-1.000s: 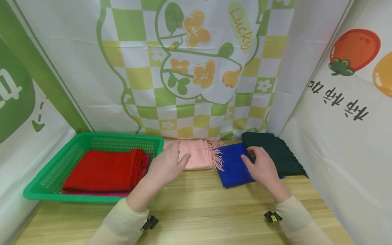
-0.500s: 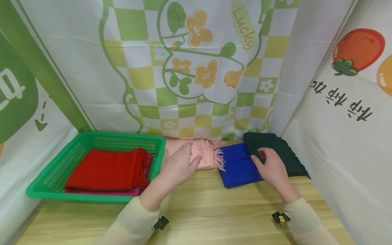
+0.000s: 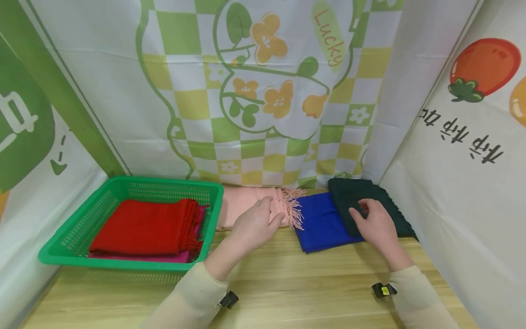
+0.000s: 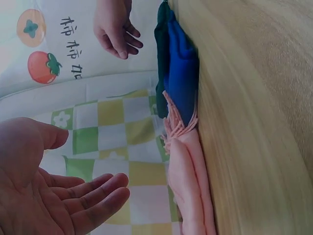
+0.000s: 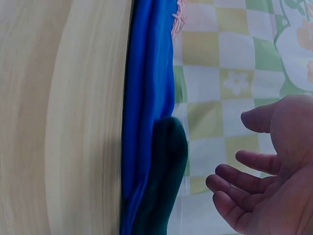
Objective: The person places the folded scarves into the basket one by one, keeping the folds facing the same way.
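Note:
On the wooden table, a folded pink scarf [image 3: 246, 205] with a fringe lies beside a folded blue scarf [image 3: 322, 221]. A dark green scarf [image 3: 370, 196] overlaps the blue one's right side. My left hand [image 3: 259, 219] hovers palm down over the pink scarf's fringed end. Its fingers [image 4: 93, 196] are spread and relaxed and hold nothing, with a gap above the pink scarf [image 4: 188, 181]. My right hand [image 3: 370, 219] hangs over the dark green scarf's near edge. Its fingers [image 5: 234, 183] are loosely bent and apart from the dark green cloth [image 5: 164, 166] and the blue cloth [image 5: 149, 93].
A green plastic basket [image 3: 61, 249] stands at the left with a folded red scarf [image 3: 148, 226] on top of a magenta one. Printed cloth walls close in the back, left and right. Bare wooden table [image 3: 296, 283] stretches in front of the scarves.
Both hands moved to the right. The left hand went from near the basket's corner to the pink scarf's fringed end. The right hand went from the blue scarf to the dark green one.

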`<state>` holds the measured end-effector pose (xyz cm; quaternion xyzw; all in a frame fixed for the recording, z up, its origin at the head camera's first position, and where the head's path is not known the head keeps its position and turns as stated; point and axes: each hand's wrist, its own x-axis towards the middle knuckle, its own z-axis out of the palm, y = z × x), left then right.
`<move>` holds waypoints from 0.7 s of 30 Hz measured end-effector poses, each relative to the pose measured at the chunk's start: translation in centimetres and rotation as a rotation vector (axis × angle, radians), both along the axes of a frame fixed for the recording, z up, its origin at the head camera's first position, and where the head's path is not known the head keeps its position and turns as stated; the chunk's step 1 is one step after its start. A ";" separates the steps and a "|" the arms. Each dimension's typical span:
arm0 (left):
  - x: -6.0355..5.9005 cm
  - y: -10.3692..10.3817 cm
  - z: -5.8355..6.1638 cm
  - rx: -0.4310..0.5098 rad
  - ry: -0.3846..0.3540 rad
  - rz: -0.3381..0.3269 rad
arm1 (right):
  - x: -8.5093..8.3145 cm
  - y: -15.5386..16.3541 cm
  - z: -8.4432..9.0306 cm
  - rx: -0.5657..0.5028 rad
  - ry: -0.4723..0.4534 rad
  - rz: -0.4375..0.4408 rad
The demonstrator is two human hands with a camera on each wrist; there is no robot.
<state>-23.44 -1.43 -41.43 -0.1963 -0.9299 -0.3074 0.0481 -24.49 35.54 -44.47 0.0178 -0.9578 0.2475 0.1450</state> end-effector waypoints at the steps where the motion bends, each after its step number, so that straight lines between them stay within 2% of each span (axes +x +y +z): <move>1: -0.1 0.1 -0.1 0.002 -0.006 -0.002 | 0.0 0.2 0.0 0.002 -0.002 -0.004; 13: -1.0 1.5 -1.0 0.026 -0.021 -0.016 | -0.5 2.5 -0.4 0.013 -0.051 -0.045; 21: -2.1 2.6 -2.0 0.160 -0.052 -0.034 | -0.7 3.7 -0.8 0.006 -0.049 -0.064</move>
